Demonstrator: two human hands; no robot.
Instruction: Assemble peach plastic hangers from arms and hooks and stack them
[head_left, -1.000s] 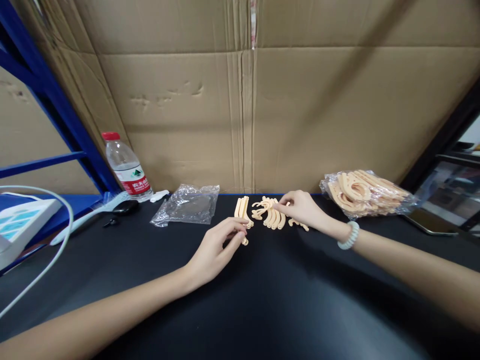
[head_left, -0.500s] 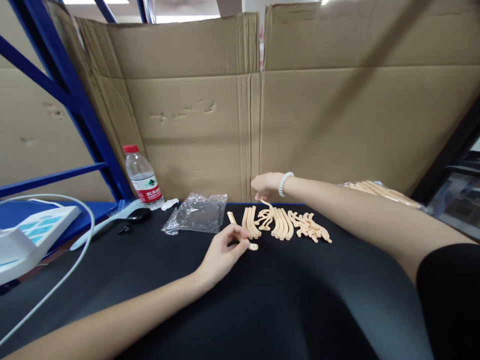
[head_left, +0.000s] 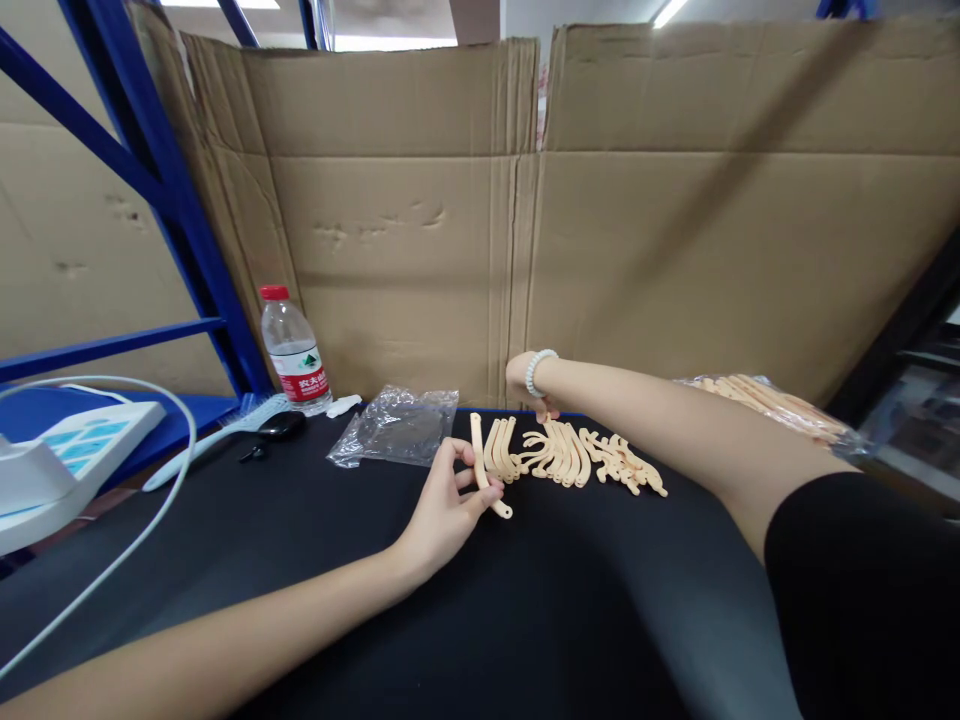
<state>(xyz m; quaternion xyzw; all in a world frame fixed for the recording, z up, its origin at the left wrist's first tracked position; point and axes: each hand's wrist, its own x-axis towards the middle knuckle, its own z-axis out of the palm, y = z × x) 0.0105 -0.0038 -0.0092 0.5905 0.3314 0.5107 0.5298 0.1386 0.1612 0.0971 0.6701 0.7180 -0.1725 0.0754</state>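
Observation:
My left hand [head_left: 450,495] is closed around a slim, slightly curved wooden strip [head_left: 480,455], tilted, with small holes at its ends. Just right of it lies a row of similar curved strips [head_left: 500,450]. My right hand [head_left: 531,380], with a beaded bracelet at the wrist, points downward at the far side of the pieces. Its fingertips are pinched together at the top of another group of strips [head_left: 568,455]; what they grip is mostly hidden. Thin hooked wooden pieces [head_left: 534,450] lie between the two groups. More small, wavy wooden pieces [head_left: 626,465] are heaped at the right.
A clear plastic bag [head_left: 397,425] lies left of the pieces. Behind it stand a water bottle [head_left: 300,365] and cardboard panels [head_left: 397,220]. A brush [head_left: 217,437], a white cable [head_left: 169,490] and a white device [head_left: 82,470] are at left. Bagged wooden sticks [head_left: 772,405] lie at right.
My left hand has turned its strip more upright. My right hand, which held up a thin curved piece, has come down and slightly right onto the pieces. The camera view has shifted slightly.

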